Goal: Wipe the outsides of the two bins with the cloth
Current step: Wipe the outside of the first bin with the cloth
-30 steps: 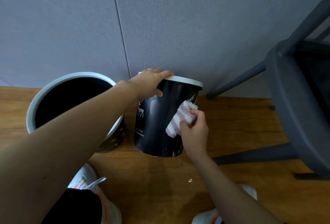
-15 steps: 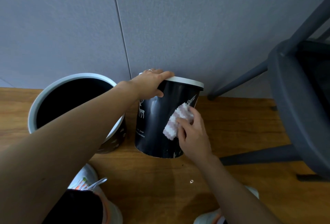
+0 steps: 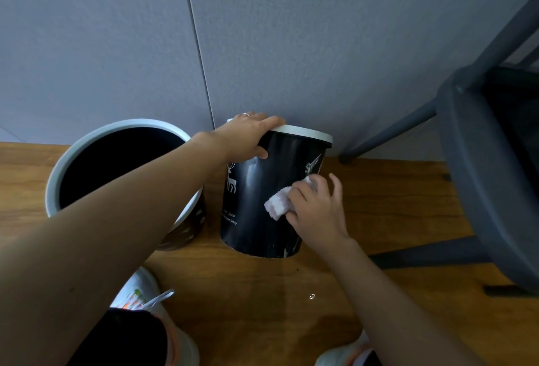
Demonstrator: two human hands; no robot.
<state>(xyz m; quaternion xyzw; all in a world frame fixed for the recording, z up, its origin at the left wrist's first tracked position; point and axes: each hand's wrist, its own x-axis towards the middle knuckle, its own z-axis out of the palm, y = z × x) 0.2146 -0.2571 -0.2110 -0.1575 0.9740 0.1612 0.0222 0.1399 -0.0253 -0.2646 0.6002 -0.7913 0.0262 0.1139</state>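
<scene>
Two black bins with white rims stand on the wooden floor by the grey wall. The right bin (image 3: 256, 205) carries a white deer print and leans toward the wall. My left hand (image 3: 248, 135) grips its rim, thumb on the outside wall. My right hand (image 3: 316, 208) presses a pale pink cloth (image 3: 277, 205) flat against the bin's right side, fingers spread over it. The left bin (image 3: 87, 144) stands upright and open, its inside dark, partly hidden behind my left forearm.
A dark grey chair (image 3: 490, 167) fills the right side, its legs reaching the floor close to the right bin. My shoes (image 3: 140, 298) show at the bottom edge. A small bright speck (image 3: 312, 296) lies on the floor in front of the bins.
My right hand has slid the cloth down and leftward across the right bin's side, and its fingers have flattened over the cloth. My left hand stays on the rim.
</scene>
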